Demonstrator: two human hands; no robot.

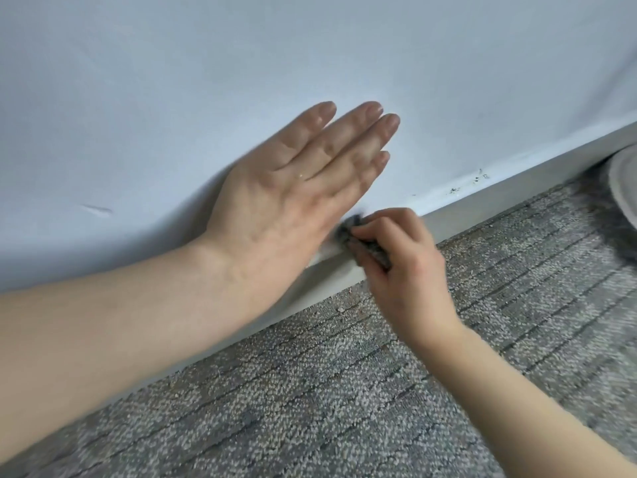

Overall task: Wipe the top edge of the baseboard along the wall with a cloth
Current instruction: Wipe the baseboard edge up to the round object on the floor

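Observation:
A grey baseboard (517,189) runs diagonally from lower left to upper right where the pale wall (241,56) meets the carpet. My right hand (403,267) grips a small dark grey cloth (348,231), bunched in its curled fingers, and holds it against the baseboard's top edge. My left hand (303,188) lies flat on the wall just above and left of the cloth, fingers straight and together. It covers part of the baseboard behind it. Dark specks of dirt (479,177) sit on the top edge further right.
Grey patterned carpet (379,391) fills the lower part of the view. A pale rounded object (624,188) with a dark shadow around it rests on the carpet at the right edge, close to the baseboard. A small scuff (98,209) marks the wall at left.

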